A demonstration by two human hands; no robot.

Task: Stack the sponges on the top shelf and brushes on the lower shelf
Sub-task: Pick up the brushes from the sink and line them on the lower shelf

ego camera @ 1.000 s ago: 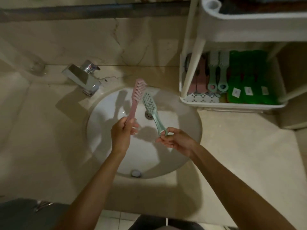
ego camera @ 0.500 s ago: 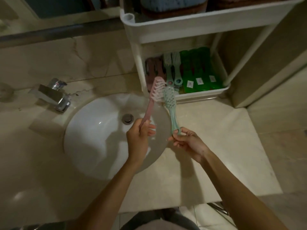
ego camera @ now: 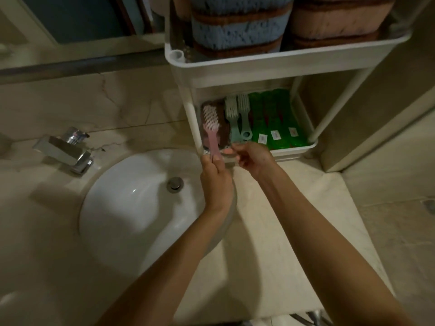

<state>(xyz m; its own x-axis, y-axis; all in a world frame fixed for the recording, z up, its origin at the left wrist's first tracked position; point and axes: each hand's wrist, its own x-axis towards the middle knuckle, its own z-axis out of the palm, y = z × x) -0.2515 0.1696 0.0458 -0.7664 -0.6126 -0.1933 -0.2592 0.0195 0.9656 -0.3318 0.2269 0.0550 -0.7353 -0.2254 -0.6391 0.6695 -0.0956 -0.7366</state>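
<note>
Pink brush (ego camera: 213,132) now over lower shelf (ego camera: 294,148), left hand (ego camera: 216,182) gripping

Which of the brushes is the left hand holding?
The pink brush, its handle gripped by the left hand. The mint brushes and green brushes in the lower shelf differ in colour.

A bathroom: white round basin (ego camera: 131,208) at 9 o'clock, chrome tap (ego camera: 63,151) at 10 o'clock, pale marble counter (ego camera: 270,255) around them, white plastic shelf rack (ego camera: 282,60) at 1 o'clock
</note>
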